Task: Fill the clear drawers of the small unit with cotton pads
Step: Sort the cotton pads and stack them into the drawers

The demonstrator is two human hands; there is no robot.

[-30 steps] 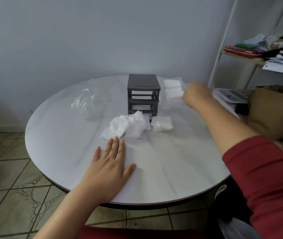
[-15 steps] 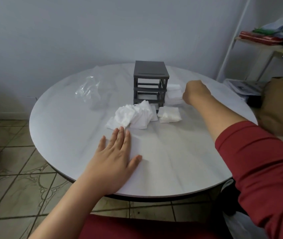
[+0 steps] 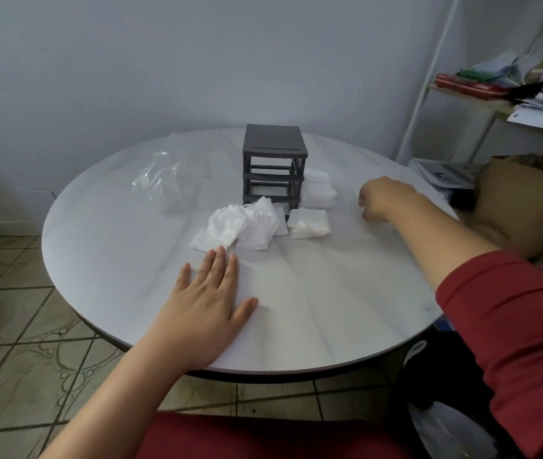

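The right hand (image 3: 383, 199) is curled into a loose fist above the table (image 3: 313, 313), to the right of the pads; I cannot tell if it holds something, because the fingers are turned away. The left hand (image 3: 204, 306) lies flat and open on the table, palm down, its fingertips just beside the big pile of cotton pads (image 3: 243, 226). These pads are white, square and thin, some of them crumpled. A smaller stack (image 3: 309, 222) lies to the right of the pile, and more pads (image 3: 321, 191) lie beside the right side of the drawer unit (image 3: 274, 167). The unit is dark grey, stands upright behind the pile, and its frame looks open in front. A crumpled clear plastic bag (image 3: 161, 175) lies to the left of it
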